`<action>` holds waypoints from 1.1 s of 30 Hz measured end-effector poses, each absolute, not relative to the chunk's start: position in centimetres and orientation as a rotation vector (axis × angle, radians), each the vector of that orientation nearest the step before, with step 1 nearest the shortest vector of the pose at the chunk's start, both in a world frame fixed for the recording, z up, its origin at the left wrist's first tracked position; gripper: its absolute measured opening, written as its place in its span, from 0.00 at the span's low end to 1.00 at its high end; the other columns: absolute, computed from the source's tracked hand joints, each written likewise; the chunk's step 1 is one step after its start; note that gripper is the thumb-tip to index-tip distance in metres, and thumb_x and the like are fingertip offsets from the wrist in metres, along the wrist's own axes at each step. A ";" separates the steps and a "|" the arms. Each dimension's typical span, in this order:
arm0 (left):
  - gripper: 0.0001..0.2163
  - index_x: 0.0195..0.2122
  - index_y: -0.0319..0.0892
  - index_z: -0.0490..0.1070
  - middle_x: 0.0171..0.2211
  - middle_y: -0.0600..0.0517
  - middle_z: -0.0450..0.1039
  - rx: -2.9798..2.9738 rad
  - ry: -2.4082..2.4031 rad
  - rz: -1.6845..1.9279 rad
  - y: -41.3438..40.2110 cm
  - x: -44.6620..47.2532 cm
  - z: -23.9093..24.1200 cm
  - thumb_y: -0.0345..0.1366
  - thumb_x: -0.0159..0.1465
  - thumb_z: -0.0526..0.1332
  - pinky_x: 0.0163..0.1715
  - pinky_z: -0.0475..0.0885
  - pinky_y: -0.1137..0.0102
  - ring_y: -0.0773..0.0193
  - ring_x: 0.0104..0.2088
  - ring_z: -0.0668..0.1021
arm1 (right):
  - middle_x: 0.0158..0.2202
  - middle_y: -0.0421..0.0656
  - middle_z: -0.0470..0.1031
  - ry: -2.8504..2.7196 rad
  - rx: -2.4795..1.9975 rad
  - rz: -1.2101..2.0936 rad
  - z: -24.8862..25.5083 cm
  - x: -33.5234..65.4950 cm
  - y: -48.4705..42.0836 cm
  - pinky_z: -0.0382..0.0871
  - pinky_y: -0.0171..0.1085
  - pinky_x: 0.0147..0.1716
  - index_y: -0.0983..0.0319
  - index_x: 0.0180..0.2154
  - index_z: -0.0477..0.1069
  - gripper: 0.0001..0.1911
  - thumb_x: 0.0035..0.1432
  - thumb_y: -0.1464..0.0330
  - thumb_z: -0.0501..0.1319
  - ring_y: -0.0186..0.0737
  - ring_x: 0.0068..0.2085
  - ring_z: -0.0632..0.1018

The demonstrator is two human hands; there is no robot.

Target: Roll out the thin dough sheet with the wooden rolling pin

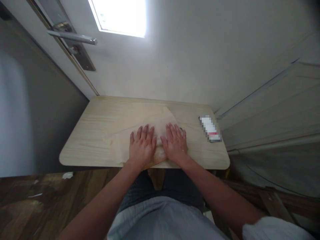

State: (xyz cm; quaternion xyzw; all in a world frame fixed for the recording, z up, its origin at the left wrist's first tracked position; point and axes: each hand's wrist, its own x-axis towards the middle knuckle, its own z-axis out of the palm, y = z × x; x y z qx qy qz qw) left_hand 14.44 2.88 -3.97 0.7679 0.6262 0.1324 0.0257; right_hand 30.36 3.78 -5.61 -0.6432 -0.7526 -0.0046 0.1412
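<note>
A thin, pale beige cloth (160, 115) lies spread over the light wooden table (92, 116), close to it in colour. One part of it hangs over the front edge, between my legs. My left hand (142, 145) rests flat on the cloth, fingers stretched forward. Beside it, my right hand (174, 141) also presses flat on the cloth with its fingers extended. The two thumbs point toward each other with a small gap between. A small dark curved thing (181, 129) shows by the right fingertips; I cannot tell what it is.
A phone (210, 128), its screen blurred out, lies at the table's right end. Behind the table stands a white door with a metal handle (72, 36) and a bright window (120, 16). A pale wall rises at right. White scraps (67, 175) lie on the wooden floor.
</note>
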 end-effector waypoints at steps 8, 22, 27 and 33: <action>0.24 0.66 0.50 0.57 0.68 0.47 0.55 2.357 1.951 0.394 6.3 13.9 -4.3 0.44 0.71 0.43 0.64 0.50 0.42 0.48 0.68 0.57 | 0.68 0.49 0.57 -2.185 -1.890 0.012 -5.2 29.7 6.9 0.41 0.62 0.64 0.60 0.67 0.55 0.29 0.70 0.55 0.43 0.54 0.68 0.55; 0.23 0.64 0.45 0.59 0.68 0.43 0.56 2.377 1.902 0.387 12.6 12.7 -4.6 0.42 0.69 0.45 0.63 0.51 0.43 0.47 0.67 0.58 | 0.70 0.49 0.53 -2.222 -1.949 0.099 -5.0 28.7 14.1 0.44 0.64 0.63 0.60 0.68 0.51 0.31 0.68 0.56 0.47 0.60 0.68 0.54; 0.24 0.67 0.47 0.56 0.69 0.46 0.55 2.377 1.879 0.372 7.0 13.9 -4.1 0.44 0.71 0.43 0.65 0.50 0.46 0.50 0.68 0.56 | 0.69 0.49 0.54 -2.207 -1.902 0.043 -5.0 29.7 7.7 0.41 0.62 0.64 0.61 0.68 0.53 0.30 0.69 0.57 0.45 0.57 0.68 0.53; 0.24 0.68 0.47 0.54 0.68 0.50 0.56 2.400 1.796 0.425 -1.2 14.8 -4.4 0.44 0.71 0.47 0.66 0.46 0.51 0.54 0.68 0.57 | 0.69 0.51 0.54 -2.244 -1.759 0.022 -5.9 31.7 -1.3 0.42 0.58 0.65 0.66 0.68 0.50 0.31 0.70 0.59 0.46 0.53 0.70 0.50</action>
